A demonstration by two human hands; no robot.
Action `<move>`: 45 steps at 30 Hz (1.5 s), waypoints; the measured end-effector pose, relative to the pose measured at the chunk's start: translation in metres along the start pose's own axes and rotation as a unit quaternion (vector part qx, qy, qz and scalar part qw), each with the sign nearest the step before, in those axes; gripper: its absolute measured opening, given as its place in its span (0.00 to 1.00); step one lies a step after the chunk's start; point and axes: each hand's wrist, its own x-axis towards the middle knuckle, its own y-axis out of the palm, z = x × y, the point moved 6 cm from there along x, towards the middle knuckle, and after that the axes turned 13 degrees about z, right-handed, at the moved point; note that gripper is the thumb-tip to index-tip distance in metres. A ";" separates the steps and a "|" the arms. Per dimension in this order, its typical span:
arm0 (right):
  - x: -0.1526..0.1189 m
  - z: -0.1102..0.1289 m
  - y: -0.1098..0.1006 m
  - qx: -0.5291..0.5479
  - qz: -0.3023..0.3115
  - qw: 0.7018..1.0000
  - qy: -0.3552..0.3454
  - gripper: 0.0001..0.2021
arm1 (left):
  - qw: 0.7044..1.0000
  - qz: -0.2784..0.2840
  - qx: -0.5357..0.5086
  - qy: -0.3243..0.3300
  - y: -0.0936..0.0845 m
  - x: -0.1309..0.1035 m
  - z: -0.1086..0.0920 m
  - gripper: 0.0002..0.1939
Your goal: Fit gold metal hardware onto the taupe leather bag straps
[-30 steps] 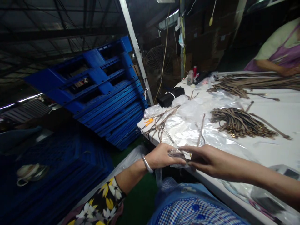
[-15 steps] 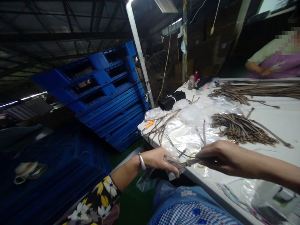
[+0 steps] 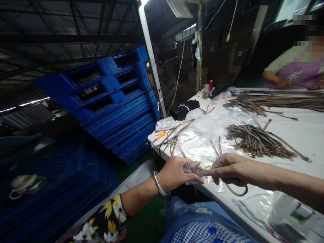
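Closer together than in the earlier frame, left hand (image 3: 175, 172) and right hand (image 3: 229, 168) have their fingers closed on a brown strap (image 3: 205, 172) over the white table's (image 3: 301, 131) near edge; orange-handled tool (image 3: 160, 135) lies by its left corner.

Found white table (image 3: 308, 130) across right of frame, bearing orange-handled tool (image 3: 160, 135) at centre, clear plastic (image 3: 199, 145) nearby, strap piles (image 3: 260, 140) centre-right and upper right.

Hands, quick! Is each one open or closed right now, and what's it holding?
Left hand: closed around a bunched brown strap.
Right hand: closed too, holding part of that strap.
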 end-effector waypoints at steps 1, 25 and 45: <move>0.001 -0.003 0.002 0.044 0.007 0.999 -0.007 0.20 | 1.000 -0.008 0.007 0.010 0.000 -0.001 -0.002 0.25; -0.006 0.045 0.015 -0.365 -0.023 0.930 -0.043 0.14 | 0.992 0.047 -0.109 0.036 0.009 0.014 -0.005 0.20; 0.003 0.037 0.007 -0.379 -0.069 0.921 -0.051 0.15 | 0.992 0.045 -0.115 0.005 0.006 0.015 0.011 0.22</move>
